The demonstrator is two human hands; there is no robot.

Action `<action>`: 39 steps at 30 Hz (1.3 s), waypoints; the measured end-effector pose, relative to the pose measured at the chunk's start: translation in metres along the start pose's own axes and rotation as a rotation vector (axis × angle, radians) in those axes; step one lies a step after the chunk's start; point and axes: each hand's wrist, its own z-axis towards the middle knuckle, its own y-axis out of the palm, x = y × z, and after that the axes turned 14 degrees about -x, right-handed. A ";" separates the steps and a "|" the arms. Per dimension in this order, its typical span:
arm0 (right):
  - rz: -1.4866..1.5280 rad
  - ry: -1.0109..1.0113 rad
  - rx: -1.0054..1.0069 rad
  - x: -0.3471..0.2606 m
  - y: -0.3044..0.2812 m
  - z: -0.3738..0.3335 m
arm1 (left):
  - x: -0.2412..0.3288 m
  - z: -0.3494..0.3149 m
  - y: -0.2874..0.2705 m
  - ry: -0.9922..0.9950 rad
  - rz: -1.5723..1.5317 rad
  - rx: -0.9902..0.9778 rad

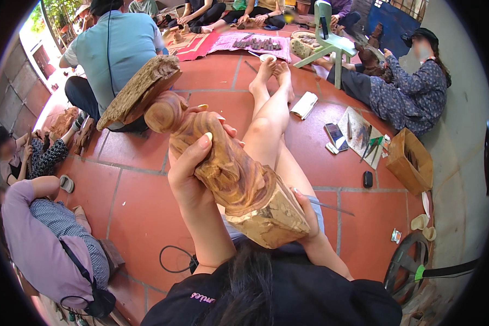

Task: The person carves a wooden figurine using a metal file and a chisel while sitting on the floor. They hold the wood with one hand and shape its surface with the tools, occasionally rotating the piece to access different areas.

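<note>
A carved wooden statue (231, 168) with swirling brown grain lies tilted across my lap, its round head toward the upper left. Behind that head spreads a rough, bark-like slab (138, 89), which looks joined to the carving. My left hand (193, 160) is wrapped round the statue's upper body, thumb across its front. At the pale, blocky base, my right hand (309, 217) grips the side edge. A thin grey rod (331, 206) sticks out beside the right thumb; whether those fingers also hold it is hidden.
To my right on the tiles lie a phone (337, 137), a board (361, 136) with carving tools, a folded white cloth (304, 105) and a brown box (410, 161). A green chair (331, 46) stands ahead. Several people sit around me; a black fan-like ring (407, 266) is near right.
</note>
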 end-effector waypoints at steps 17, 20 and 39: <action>-0.750 -0.711 -0.021 -0.069 0.056 -0.001 | 0.001 -0.009 0.015 -0.007 0.107 -0.150; -0.744 -0.740 -0.183 -0.068 0.063 0.006 | 0.003 -0.009 0.018 -0.022 0.221 -0.125; -0.953 -0.631 -0.080 -0.050 0.084 0.001 | -0.006 -0.014 0.028 -0.132 0.343 0.034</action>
